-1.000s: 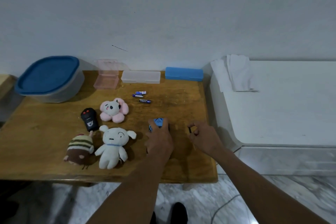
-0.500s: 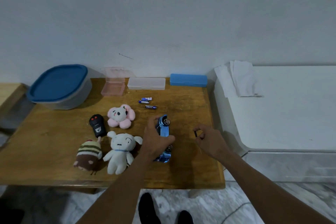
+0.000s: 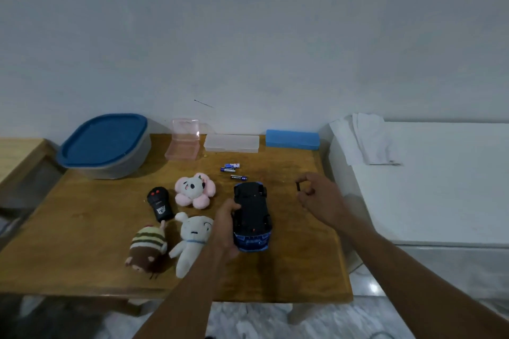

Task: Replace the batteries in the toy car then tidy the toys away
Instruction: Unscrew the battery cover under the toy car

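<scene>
The bench [image 3: 82, 228] is brown wood with a smooth, slightly worn finish. The toy car [image 3: 252, 215], in the centre of the frame, shows a matt black plastic underside. The plush toys [image 3: 192, 239] at lower left are soft fuzzy cloth. The boxes [image 3: 231, 142] at the back are translucent plastic.

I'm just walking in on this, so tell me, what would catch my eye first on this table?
First, the blue toy car, turned underside up in the left hand at the table's middle front. Next, the right hand pinches a small dark object just right of it. Then three plush toys sit left of the car, with loose batteries behind it.
</scene>
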Motion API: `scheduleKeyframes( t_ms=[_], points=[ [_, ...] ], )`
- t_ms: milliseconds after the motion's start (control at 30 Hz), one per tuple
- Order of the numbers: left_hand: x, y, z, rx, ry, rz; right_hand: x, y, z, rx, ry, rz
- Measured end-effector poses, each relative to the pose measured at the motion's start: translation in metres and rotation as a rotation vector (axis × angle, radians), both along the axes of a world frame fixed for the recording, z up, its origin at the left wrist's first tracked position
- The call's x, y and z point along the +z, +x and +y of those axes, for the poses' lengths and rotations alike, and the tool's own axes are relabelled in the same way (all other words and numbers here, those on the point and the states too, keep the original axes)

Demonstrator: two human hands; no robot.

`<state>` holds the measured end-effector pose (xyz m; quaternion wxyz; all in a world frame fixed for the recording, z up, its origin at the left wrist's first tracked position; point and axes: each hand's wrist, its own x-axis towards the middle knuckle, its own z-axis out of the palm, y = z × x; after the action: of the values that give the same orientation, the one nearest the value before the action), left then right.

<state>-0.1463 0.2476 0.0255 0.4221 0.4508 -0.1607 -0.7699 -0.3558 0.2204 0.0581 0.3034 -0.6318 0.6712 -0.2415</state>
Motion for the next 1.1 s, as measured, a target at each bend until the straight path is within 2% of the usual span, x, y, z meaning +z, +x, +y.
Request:
scheduleKeyframes(
  t_ms=[267,433,600,733,967,1100],
  points=[
    [0.015,0.028,-0.029,-0.201,-0.092,-0.109,0.038,0.035,-0.021,-0.164,-0.124,-0.184],
    [0.022,0.048,-0.046,-0.258,-0.23,-0.085,0.051,0.069,-0.026,-0.221,-0.17,-0.255],
    [0.026,0.064,-0.049,-0.474,-0.342,-0.085,0.058,0.09,-0.02,-0.266,-0.246,-0.289],
    [0.03,0.067,-0.047,-0.541,-0.39,-0.141,0.063,0.097,-0.019,-0.257,-0.286,-0.289],
    [0.052,0.057,-0.05,-0.547,-0.556,-0.245,0.075,0.095,-0.026,-0.127,-0.423,-0.274],
    [0.061,0.048,-0.053,-0.525,-0.586,-0.26,0.078,0.089,-0.028,-0.081,-0.506,-0.314]
  ],
)
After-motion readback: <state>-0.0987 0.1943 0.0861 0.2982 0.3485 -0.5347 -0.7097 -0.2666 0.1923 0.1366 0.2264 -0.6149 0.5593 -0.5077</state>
